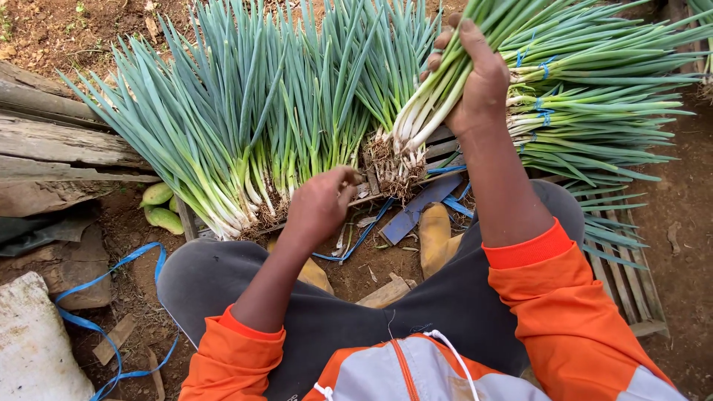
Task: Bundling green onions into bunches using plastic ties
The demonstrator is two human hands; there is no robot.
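My right hand (475, 78) grips a bunch of green onions (427, 104) by the white stalks, roots hanging down over a wooden crate edge. My left hand (321, 202) is lower, fingers curled near the roots of a wide fan of loose green onions (245, 126) and close to a blue strap (364, 234); whether it pinches the strap is unclear. To the right lie bundles of green onions tied with blue strap (594, 96).
I sit on bare soil with grey trousers and yellow boots (434, 238). A wooden slat crate (631, 275) is on the right, weathered planks (59, 141) on the left, a loose blue strap (111, 297), a white sack (33, 341) and small green fruits (160, 208) nearby.
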